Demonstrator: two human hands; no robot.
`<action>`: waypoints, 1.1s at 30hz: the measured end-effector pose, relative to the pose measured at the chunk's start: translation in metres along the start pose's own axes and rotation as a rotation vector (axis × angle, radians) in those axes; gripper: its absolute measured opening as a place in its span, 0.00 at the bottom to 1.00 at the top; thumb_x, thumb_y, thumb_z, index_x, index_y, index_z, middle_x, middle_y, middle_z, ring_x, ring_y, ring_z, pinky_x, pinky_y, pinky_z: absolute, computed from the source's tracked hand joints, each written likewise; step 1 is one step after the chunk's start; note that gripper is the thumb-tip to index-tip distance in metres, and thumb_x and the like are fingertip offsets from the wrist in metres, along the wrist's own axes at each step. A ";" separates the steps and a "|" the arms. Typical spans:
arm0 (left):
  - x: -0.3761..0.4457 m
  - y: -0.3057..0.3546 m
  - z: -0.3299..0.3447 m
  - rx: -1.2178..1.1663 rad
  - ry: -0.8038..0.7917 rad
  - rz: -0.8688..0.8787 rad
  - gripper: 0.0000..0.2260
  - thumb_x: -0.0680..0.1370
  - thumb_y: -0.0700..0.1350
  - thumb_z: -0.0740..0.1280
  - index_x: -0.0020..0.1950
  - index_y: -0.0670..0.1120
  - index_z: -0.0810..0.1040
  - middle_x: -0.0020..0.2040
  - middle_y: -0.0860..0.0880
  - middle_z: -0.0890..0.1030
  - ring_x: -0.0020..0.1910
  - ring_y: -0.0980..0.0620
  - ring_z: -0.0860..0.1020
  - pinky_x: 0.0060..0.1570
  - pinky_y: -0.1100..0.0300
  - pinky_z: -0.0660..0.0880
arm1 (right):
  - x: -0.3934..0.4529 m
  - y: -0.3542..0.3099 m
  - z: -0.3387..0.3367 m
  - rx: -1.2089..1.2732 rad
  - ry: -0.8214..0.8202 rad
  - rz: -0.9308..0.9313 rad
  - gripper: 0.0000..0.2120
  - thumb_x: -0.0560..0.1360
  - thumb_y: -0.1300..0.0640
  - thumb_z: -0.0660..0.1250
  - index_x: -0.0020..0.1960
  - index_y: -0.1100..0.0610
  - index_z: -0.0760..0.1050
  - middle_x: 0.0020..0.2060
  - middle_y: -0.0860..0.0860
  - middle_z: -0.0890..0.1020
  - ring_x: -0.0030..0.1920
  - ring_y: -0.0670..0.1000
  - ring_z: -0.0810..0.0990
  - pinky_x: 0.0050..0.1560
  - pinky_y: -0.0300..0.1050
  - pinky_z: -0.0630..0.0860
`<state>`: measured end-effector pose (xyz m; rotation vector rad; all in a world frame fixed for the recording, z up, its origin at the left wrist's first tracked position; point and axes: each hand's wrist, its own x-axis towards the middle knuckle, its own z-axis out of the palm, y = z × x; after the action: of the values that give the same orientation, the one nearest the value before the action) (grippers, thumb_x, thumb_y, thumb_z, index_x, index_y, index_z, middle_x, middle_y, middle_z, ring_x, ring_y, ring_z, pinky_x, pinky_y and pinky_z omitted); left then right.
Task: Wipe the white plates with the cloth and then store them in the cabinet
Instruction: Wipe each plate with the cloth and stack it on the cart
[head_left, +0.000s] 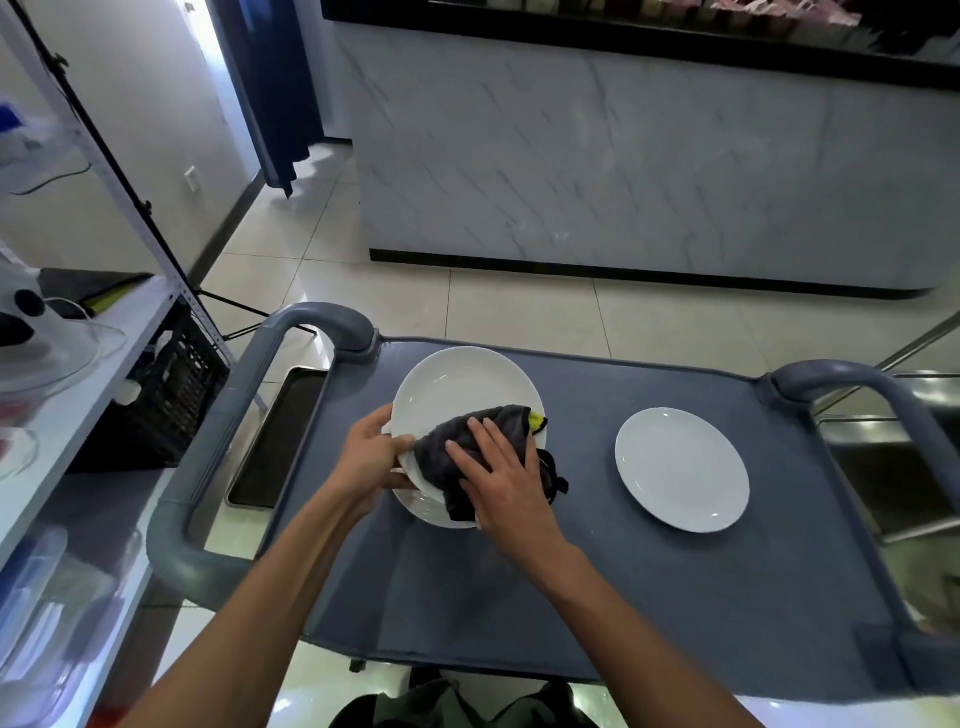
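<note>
A white plate (457, 389) is tilted up over the left part of the grey cart top (649, 582). My left hand (371, 457) grips its near-left rim, thumb on the plate's face. My right hand (501, 480) lies flat with straight fingers on a dark grey cloth (467, 447) that has a yellow edge, pressing it on the plate's near half. Under the held plate another white plate (426, 512) shows its rim on the cart. A third white plate (681, 469) lies flat to the right, apart from both hands.
The cart has raised grey handles at left (208, 441) and right (857, 379). A white shelf unit (78, 395) with clutter and a black crate (176, 384) stands at left. A marble-look counter (623, 171) is ahead across tiled floor. A metal surface (893, 457) adjoins the cart's right.
</note>
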<state>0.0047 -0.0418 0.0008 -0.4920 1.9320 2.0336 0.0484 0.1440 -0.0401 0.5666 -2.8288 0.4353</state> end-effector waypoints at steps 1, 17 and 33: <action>0.001 0.000 0.002 -0.010 -0.005 0.011 0.19 0.79 0.30 0.62 0.59 0.51 0.81 0.53 0.42 0.84 0.49 0.40 0.83 0.35 0.47 0.82 | 0.000 0.001 -0.001 -0.008 0.017 0.001 0.26 0.77 0.59 0.70 0.73 0.49 0.71 0.75 0.57 0.68 0.77 0.57 0.63 0.73 0.71 0.59; 0.004 0.023 0.054 0.004 -0.263 0.101 0.20 0.80 0.30 0.62 0.61 0.53 0.81 0.48 0.45 0.87 0.45 0.42 0.86 0.37 0.47 0.83 | 0.053 0.036 -0.054 -0.108 0.140 0.177 0.27 0.78 0.58 0.63 0.76 0.49 0.65 0.78 0.58 0.61 0.79 0.56 0.56 0.75 0.68 0.46; 0.000 0.026 0.110 -0.051 -0.218 0.151 0.17 0.79 0.31 0.64 0.61 0.49 0.81 0.47 0.43 0.87 0.41 0.42 0.85 0.35 0.49 0.81 | 0.041 0.088 -0.098 -0.157 0.262 0.290 0.21 0.82 0.54 0.61 0.75 0.48 0.68 0.78 0.55 0.63 0.78 0.59 0.58 0.75 0.68 0.54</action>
<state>-0.0115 0.0663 0.0287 -0.1301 1.8396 2.1326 -0.0093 0.2401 0.0407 0.0604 -2.6624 0.3058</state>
